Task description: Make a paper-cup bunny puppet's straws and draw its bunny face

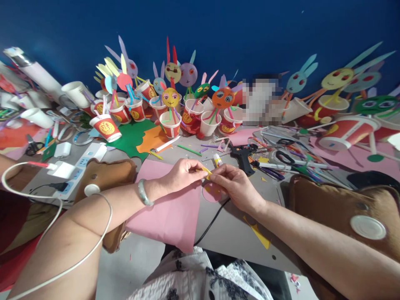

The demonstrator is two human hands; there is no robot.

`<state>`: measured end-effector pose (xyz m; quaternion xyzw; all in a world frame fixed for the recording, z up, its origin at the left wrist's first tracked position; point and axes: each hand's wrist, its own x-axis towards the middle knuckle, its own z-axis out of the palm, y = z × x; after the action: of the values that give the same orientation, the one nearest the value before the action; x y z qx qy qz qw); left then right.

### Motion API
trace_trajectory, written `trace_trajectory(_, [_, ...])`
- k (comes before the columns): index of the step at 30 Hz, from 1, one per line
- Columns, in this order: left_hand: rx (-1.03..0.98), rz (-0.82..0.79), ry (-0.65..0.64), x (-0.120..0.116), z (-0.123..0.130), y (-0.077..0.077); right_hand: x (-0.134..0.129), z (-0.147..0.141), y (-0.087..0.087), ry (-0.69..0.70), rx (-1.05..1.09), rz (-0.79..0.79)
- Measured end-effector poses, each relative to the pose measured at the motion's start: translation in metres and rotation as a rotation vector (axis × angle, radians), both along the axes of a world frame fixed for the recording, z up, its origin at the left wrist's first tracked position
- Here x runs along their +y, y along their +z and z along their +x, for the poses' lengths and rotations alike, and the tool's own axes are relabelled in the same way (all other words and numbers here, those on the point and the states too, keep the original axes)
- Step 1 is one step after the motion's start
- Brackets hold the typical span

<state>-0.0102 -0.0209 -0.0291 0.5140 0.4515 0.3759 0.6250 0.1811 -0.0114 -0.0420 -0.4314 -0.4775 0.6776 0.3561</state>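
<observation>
My left hand [184,176] and my right hand [238,188] meet over the table, both closed with fingertips pinched on a small piece of yellow paper [206,171]. The fingers partly cover it, so its full shape is hidden. Just below lies a round pink paper disc [212,193], partly behind my right hand. A large sheet of pink paper [170,216] spreads under my left wrist. Close beyond my fingers are a small glue stick [218,160] and a black glue gun [244,160]. A yellow paper scrap [260,234] rests below my right forearm.
Paper cups with paper-faced rabbit figures [170,124] line the back by the blue wall [200,21]. At left are a power strip [75,175] and a brown cushion-like pouch [108,177]; another brown pouch [325,204] sits right. A white cable [106,227] crosses my left arm.
</observation>
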Motion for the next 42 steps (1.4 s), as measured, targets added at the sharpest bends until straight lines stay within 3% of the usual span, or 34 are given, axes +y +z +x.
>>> trace_trajectory(8, [0.091,0.086,-0.036,0.005,-0.004,0.001,-0.002,0.001,0.005,0.179,-0.108,-0.011])
trace_trajectory(19, [-0.102,-0.076,-0.017,0.002,-0.004,0.01,0.0,0.002,0.004,0.087,-0.05,0.0])
trace_trajectory(42, [0.099,0.102,-0.047,0.008,-0.011,0.002,-0.006,-0.003,0.012,0.151,-0.035,-0.057])
